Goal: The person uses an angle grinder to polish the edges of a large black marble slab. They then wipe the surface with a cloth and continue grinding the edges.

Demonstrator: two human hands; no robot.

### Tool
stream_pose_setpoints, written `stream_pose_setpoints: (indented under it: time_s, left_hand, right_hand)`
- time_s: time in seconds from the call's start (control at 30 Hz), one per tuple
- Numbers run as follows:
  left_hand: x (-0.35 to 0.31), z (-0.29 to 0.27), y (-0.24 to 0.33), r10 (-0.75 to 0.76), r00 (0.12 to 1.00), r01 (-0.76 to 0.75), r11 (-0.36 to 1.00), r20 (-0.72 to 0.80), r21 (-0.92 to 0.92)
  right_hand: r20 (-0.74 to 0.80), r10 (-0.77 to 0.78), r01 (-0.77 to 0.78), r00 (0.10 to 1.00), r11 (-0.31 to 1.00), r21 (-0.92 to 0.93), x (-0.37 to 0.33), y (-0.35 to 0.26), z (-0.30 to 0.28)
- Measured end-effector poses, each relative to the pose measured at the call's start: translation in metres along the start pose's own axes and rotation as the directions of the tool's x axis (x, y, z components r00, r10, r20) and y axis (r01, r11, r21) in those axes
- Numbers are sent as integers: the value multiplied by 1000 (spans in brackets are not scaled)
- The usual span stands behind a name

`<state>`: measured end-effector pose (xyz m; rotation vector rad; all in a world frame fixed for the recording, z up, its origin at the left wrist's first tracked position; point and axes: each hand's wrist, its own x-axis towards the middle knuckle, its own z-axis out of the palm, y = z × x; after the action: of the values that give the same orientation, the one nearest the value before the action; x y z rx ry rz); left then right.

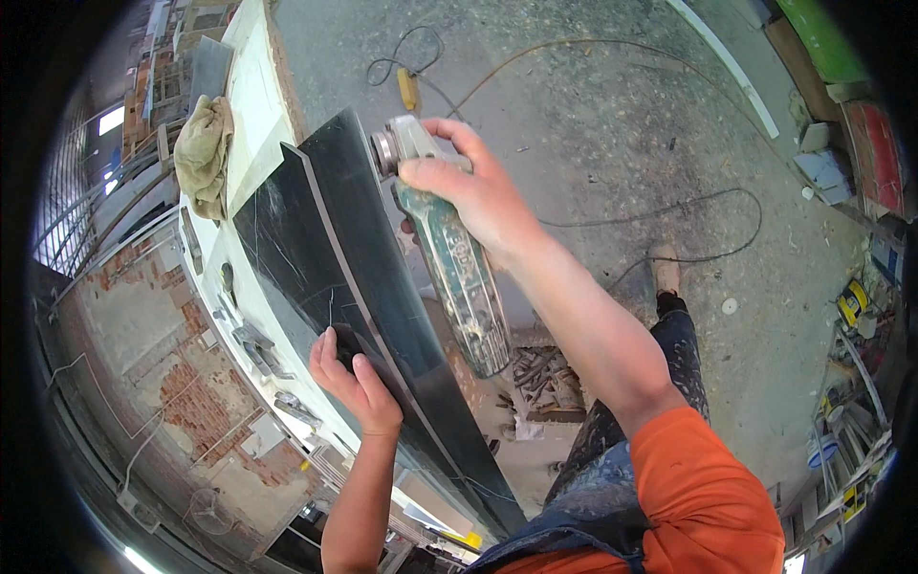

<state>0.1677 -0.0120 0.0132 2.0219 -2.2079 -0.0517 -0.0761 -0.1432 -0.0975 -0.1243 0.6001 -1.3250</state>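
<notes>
My right hand [488, 196] is wrapped round the head of a green angle grinder [454, 268], whose worn body hangs down toward me. The round metal end [384, 153] of the grinder faces the far end of a dark stone slab [282, 244]; I cannot tell whether they touch. A dark front strip [392, 277] runs along the slab, with a pale line between the two. My left hand [356, 387] rests on the slab near that line, fingers stretched and thumb apart. A dark patch beside its fingers looks like shadow or reflection.
A crumpled beige cloth [203, 158] and several small tools [256, 349] lie on the white worktop [251, 96] at left. A cable with a yellow connector [408, 89] loops across the grey floor [574, 115]. Under the slab stands a box of scraps [550, 383]. Clutter lines the right side.
</notes>
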Motion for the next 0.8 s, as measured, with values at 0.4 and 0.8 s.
stream_pose_setpoints:
  time_s: [0.4,0.8]
  left_hand:
    - [2,1,1,30,999,-30,1000,-18,10]
    - [1,5,-3,74,996,-72,997,-57,40]
  right_hand:
    - [13,-25,26,1000,998,-56,-23,9,-8]
    - [1,71,-71,997,996,-49,-103,35,-20]
